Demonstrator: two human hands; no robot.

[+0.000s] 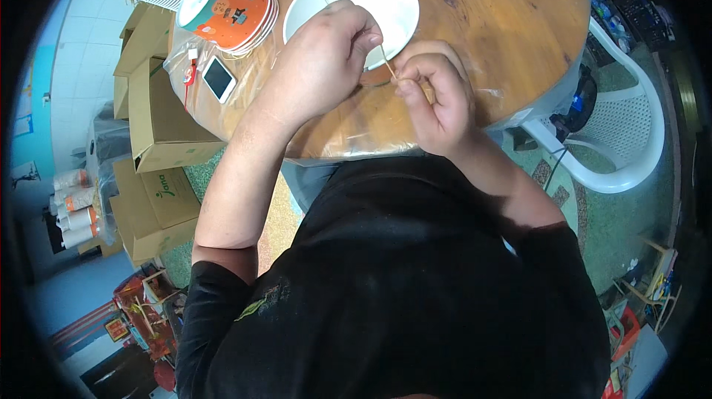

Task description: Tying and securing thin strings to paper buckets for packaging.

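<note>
Left hand (326,58) curled shut, pinching a thin wooden skewer (386,64) near its middle; the skewer runs slanted up over the white plate (389,6). Right hand (437,95) closed in a fist around the skewer's lower end plus a small tan piece (428,91), too hidden to tell what. Both hands hover over the round wooden table (504,35), glossy, covered by clear plastic film. Plate is smooth and round. Left of it, stacked paper cups (222,10), orange print, white rims, lying sideways. White phone (219,78) flat near the table edge. Brown cardboard boxes (159,139) on the floor at left. White plastic chair (623,139), perforated back, at right.
</note>
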